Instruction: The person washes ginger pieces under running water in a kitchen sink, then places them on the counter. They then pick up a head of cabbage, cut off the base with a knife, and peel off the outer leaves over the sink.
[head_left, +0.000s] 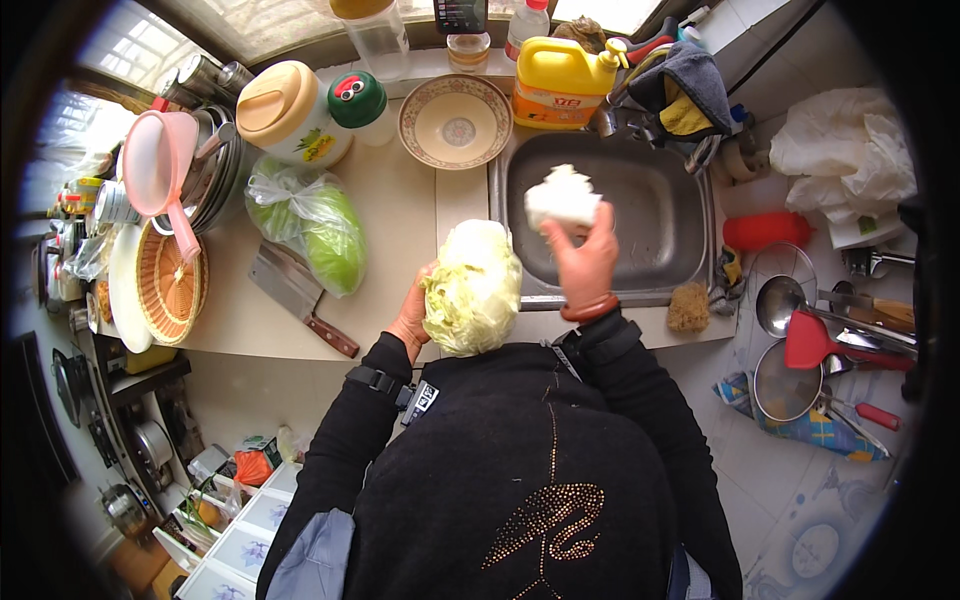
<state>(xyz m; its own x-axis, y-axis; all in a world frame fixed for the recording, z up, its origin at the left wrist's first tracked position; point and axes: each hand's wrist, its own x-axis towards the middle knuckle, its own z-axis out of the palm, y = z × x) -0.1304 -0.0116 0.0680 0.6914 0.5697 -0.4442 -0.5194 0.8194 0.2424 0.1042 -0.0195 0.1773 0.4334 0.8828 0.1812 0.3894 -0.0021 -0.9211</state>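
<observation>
My left hand (410, 311) holds a pale head of Chinese cabbage (474, 289) from its left side, close to my body at the counter's front edge. Its leaves are whitish to yellow-green, and they hide part of my fingers. Over the left half of the stainless steel sink (660, 217), my right hand (589, 259) grips a crumpled white bundle (562, 196) with thumb and fingers. Motion blurs the bundle, so whether it is paper, foam netting or something else cannot be told.
A cleaver (289, 281) lies on the counter (397, 217) at left, beside a plastic bag of green vegetables (315, 225). Behind stand a patterned bowl (456, 121) and a yellow detergent jug (562, 82). A scrubbing sponge (688, 307) sits at the sink's front right corner. Utensils (780, 307) hang at right.
</observation>
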